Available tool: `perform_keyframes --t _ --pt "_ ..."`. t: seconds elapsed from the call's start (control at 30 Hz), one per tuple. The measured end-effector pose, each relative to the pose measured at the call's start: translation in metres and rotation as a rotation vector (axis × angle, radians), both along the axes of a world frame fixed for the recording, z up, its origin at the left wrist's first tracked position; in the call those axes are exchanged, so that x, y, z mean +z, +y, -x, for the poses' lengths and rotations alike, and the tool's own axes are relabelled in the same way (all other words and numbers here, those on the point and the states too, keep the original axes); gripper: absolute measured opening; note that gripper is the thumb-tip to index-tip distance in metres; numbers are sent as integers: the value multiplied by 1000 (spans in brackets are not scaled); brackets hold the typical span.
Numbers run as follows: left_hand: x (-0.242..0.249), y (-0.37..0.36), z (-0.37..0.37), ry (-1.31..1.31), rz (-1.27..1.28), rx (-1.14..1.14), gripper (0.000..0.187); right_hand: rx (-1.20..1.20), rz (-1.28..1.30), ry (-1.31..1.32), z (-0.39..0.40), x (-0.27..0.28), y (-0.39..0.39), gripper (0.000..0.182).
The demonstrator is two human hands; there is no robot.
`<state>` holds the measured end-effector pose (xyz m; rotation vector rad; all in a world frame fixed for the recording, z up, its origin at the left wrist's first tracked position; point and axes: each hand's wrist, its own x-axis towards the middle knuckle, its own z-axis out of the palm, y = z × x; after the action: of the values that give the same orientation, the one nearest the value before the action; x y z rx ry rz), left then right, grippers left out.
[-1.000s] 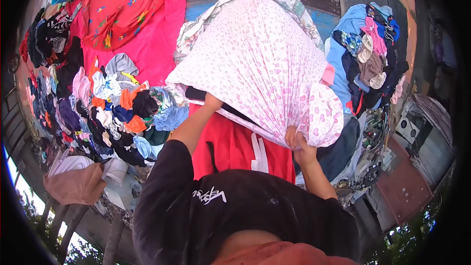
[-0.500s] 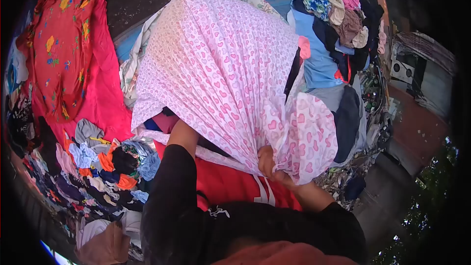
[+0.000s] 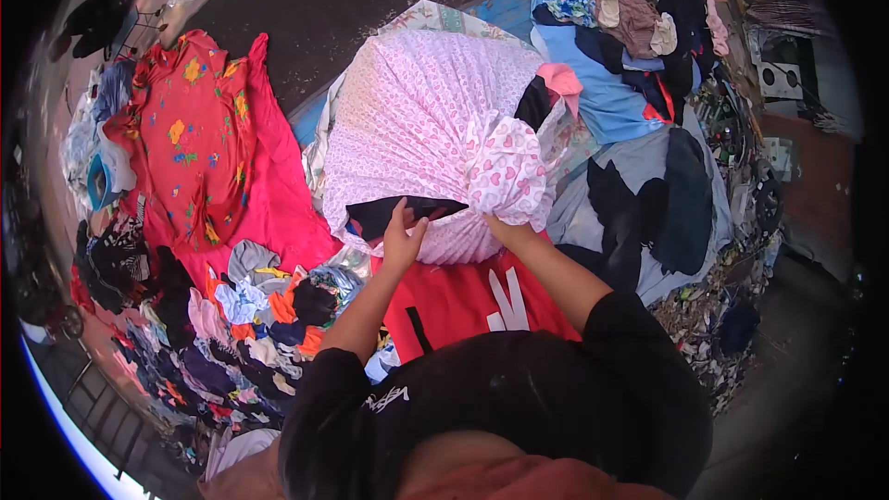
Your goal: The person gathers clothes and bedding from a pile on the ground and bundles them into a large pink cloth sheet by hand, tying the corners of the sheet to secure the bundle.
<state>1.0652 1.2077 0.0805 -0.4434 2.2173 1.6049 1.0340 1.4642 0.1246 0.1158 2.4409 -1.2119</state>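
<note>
A white sheet with pink hearts (image 3: 407, 120) is gathered into a big bundle in front of me, with a twisted bunch of its cloth at the right. My right hand (image 3: 503, 230) is closed on the base of that bunch; its fingers are partly hidden by the folds. My left hand (image 3: 404, 236) is at the near side of the bundle with fingers apart, holding nothing that shows. Just beyond it, dark cloth (image 3: 375, 217) shows through a gap in the sheet. A pink piece of cloth (image 3: 561, 83) pokes out at the bundle's right side.
Red cloth with white stripes (image 3: 444, 301) lies between me and the bundle. Flowered red cloth (image 3: 190, 148) is spread at the left, above a heap of small mixed clothes (image 3: 250, 315). More clothes lie on blue cloth (image 3: 593, 102) at the right, beside ground litter (image 3: 690, 352).
My left hand has come out from under the sheet and its fingers are now in view. My right hand keeps its hold on the gathered cloth. The view has shifted and the bundle looks smaller.
</note>
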Motion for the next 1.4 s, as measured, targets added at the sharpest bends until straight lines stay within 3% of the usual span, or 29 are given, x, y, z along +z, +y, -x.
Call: perform_keyframes --t 0.07,0.13,0.23,0.3,0.37,0.47,0.5,0.6,0.67,0.77,0.83,0.9,0.93,0.97,1.0,1.03,1.07,1.1,1.13,1.17,1.27,1.33,1.37,1.4 --pt "65 17 -4 154 9 -144 99 -268 114 212 1 -6 -16 59" --pt "110 38 9 248 155 -276 101 -353 95 170 17 45 -28 53" --pt "142 68 36 570 521 -432 99 -245 -166 8 20 64 -19 43" --pt "141 79 56 658 496 -541 93 -189 -99 -106 25 88 -13 41" --pt "150 87 77 798 509 -689 76 -172 18 32 19 90 -3 42" --pt "119 74 93 402 372 -961 60 -40 28 68 15 87 7 45" --pt "106 64 90 578 346 -893 51 13 32 77 15 88 9 45" --pt "151 20 93 460 561 -984 43 76 -70 27 15 69 29 43" --pt "143 -59 83 339 764 -1296 24 -10 -37 29 14 55 41 43" --pt "104 -222 49 -538 1244 -1567 48 -112 105 29 -1 76 42 44" --pt "82 -272 41 -833 1192 -1595 54 -154 61 36 -5 73 41 42" --pt "41 -255 45 -634 1033 -1469 60 -184 85 54 -9 75 32 42" --pt "43 -211 55 -383 835 -1133 54 -193 98 70 -4 78 27 42" --pt "39 -151 64 -605 416 -566 58 -187 75 53 -2 98 24 40" --pt "77 -74 84 -729 53 -279 62 -168 55 109 0 97 22 39" --pt "80 -19 97 -791 -168 -111 70 -150 29 161 1 95 22 38" --pt "61 24 112 -824 -307 -125 74 -125 1 207 -1 93 22 37" --pt "47 68 119 -625 -739 -133 78 -116 39 247 -1 103 22 36" --pt "102 105 153 -1061 -776 -53 72 -89 31 240 -3 104 23 36" --pt "91 129 171 -1047 -703 59 65 -62 26 236 -5 104 24 37" --pt "45 177 214 -835 -636 58 57 -58 41 336 -1 110 28 36" --pt "25 187 231 -946 -612 67 51 -50 57 387 3 110 34 35" --pt "17 191 236 -1001 -599 71 48 -9 31 274 4 109 40 31" --pt "2 196 236 -1070 -728 290 32 8 34 202 5 109 44 31"
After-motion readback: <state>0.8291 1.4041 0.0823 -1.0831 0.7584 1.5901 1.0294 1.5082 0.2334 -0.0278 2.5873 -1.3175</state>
